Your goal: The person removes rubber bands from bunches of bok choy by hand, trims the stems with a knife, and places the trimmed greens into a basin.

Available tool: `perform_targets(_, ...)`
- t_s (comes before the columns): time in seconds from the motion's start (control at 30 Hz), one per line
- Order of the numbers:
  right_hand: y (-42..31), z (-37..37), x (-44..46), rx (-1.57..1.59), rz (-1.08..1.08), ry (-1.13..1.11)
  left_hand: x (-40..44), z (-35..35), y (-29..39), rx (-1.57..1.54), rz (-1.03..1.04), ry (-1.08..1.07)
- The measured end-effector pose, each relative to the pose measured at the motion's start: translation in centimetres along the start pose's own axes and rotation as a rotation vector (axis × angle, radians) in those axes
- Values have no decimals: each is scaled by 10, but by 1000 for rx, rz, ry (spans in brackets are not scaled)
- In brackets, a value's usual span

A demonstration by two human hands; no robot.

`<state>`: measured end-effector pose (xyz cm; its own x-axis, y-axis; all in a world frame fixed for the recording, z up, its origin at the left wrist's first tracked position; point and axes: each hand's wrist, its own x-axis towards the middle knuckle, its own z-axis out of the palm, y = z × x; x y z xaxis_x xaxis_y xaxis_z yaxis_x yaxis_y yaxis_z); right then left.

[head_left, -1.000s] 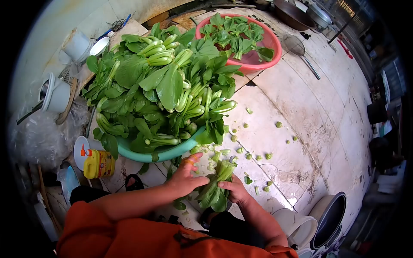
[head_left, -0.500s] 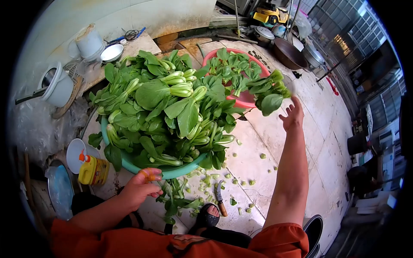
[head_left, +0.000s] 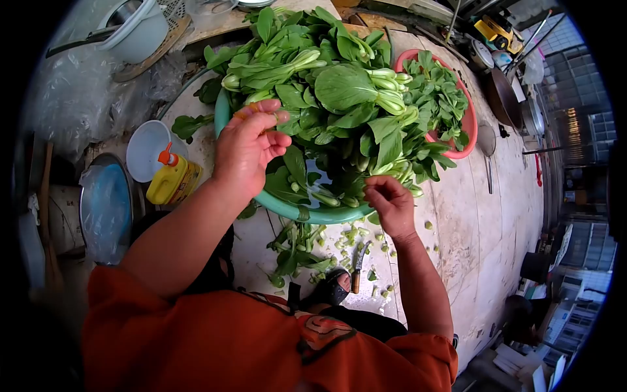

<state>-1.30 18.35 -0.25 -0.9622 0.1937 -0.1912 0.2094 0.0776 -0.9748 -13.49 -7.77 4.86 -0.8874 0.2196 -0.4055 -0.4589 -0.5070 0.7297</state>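
Greens (head_left: pixel 346 90) in grn tub (head_left: pixel 307 213), hands (head_left: pixel 245 153) nr

Your hands (head_left: pixel 253 145) reach over the green basin (head_left: pixel 294 210) heaped with bok choy (head_left: pixel 356 88); the knife (head_left: pixel 359 266) lies beside your sandal (head_left: pixel 332 287).

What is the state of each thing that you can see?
Green round plastic basin, heaped with leafy green vegetables
Pink round plastic basin, holding vegetables too
Knife with brown wooden handle, lying on floor
Yellow plastic bottle, red top on
Left hand, raised, open
Right hand, fingers pinched, grip unclear
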Motion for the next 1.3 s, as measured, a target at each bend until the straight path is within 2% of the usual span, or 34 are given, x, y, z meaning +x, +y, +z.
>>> perform_targets(0.03, 7, 17, 0, -79, 63, -89, 3, 1, 7, -32, 34, 26)
perform_targets(0.13, 28, 57, 13, -136, 162, -175, 16, -5, 30, -151, 116, 80)
perform_targets(0.23, 21, 93, 33, -153, 155, -165, 29, -17, 56, -269, 178, 139)
perform_targets(0.37, 1, 155, 72, -121, -25, -124, 42, -33, 78, -384, 260, 205)
perform_targets(0.47, -23, 197, 101, -293, -72, -110, 43, -39, 86, -435, 260, 218)
perform_targets(0.53, -32, 220, 112, -584, -25, 0, 42, -42, 88, -440, 257, 200)
perform_targets(0.63, -22, 238, 117, -728, -31, 124, 41, -44, 91, -450, 253, 182)
perform_targets(0.67, -19, 241, 117, -695, 20, 128, 42, -45, 92, -458, 244, 184)
perform_targets(0.77, -9, 234, 115, -535, -31, 117, 43, -47, 94, -458, 196, 162)
perform_targets(0.9, 4, 196, 99, -28, 14, 142, 46, -45, 93, -460, 105, 120)
perform_targets(0.97, 6, 174, 79, 140, 95, 236, 47, -42, 92, -491, 87, 111)
perform_targets(1.03, 1, 154, 60, -53, 308, 399, 49, -41, 89, -500, 55, 99)
perform_targets(1.07, -1, 142, 52, -327, 310, 408, 51, -41, 87, -508, 45, 87)
perform_targets(1.1, -8, 136, 48, -335, 307, 415, 51, -40, 87, -516, 41, 80)
perform_targets(1.17, -23, 128, 42, -734, 40, 296, 53, -38, 87, -525, 40, 83)
perform_targets(1.23, -53, 138, 62, -864, -272, 181, 56, -36, 85, -534, 41, 84)
perform_targets(1.3, -94, 160, 96, -945, -436, 110, 58, -37, 85, -558, 43, 105)
